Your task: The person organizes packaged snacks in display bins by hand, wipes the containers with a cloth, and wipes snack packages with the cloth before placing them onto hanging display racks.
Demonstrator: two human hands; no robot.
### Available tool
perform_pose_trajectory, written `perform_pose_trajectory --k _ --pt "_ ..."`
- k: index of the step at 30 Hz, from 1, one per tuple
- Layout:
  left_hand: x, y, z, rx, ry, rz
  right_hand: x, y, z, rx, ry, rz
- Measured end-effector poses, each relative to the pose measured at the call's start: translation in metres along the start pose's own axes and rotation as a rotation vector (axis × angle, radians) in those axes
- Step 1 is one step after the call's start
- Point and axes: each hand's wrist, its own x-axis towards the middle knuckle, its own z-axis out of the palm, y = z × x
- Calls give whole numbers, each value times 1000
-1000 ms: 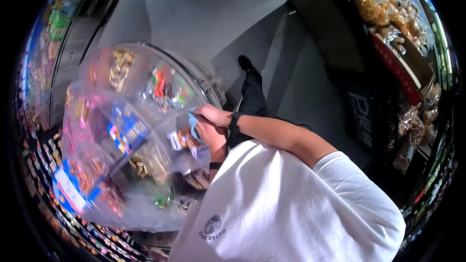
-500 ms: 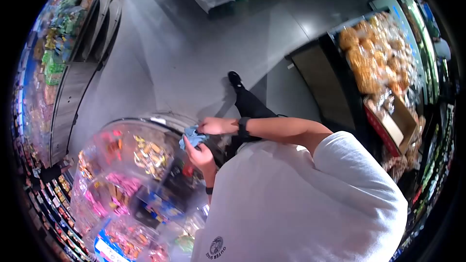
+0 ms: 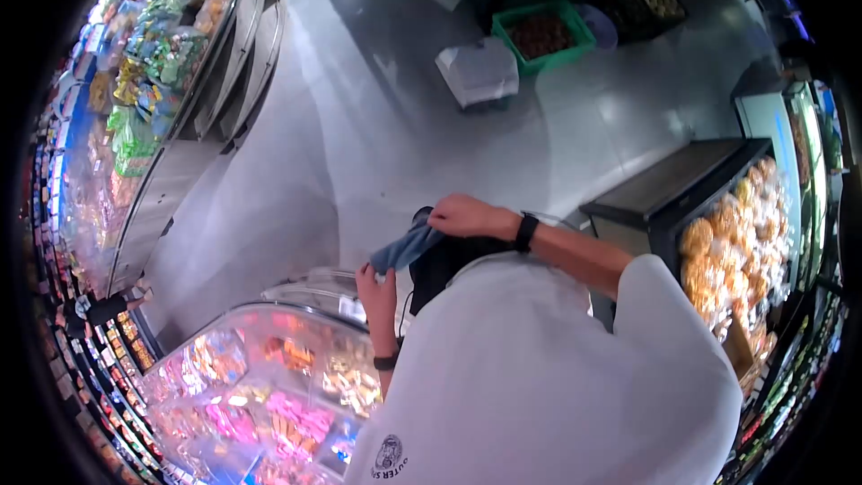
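A blue-grey cloth (image 3: 409,247) is stretched at a slant between my two hands, above the floor by the display's edge. My left hand (image 3: 377,290) pinches its lower left end. At the upper right end, my right hand (image 3: 469,216) has its fingers closed on the cloth. Black bands circle both wrists. Below my left hand lies the rounded display bin (image 3: 314,314) with clear sides, filled with brightly wrapped packets (image 3: 296,427).
Bagged snacks fill a curved display (image 3: 171,54) at the left. Orange-brown packaged goods (image 3: 732,242) are heaped on a stand at the right. A white box (image 3: 480,72) and a green crate (image 3: 584,36) stand on the grey floor ahead. Another person (image 3: 90,310) is at the far left.
The cloth was bunched between my close hands; now it is drawn out long, my right hand further right. The view has shifted, showing more floor and the crates ahead.
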Motion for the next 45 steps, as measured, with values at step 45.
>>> perform_pose_trajectory --k 45 --pt "1237 174 -272 -459 399 -161 1111 -57 -628 265 333 33"
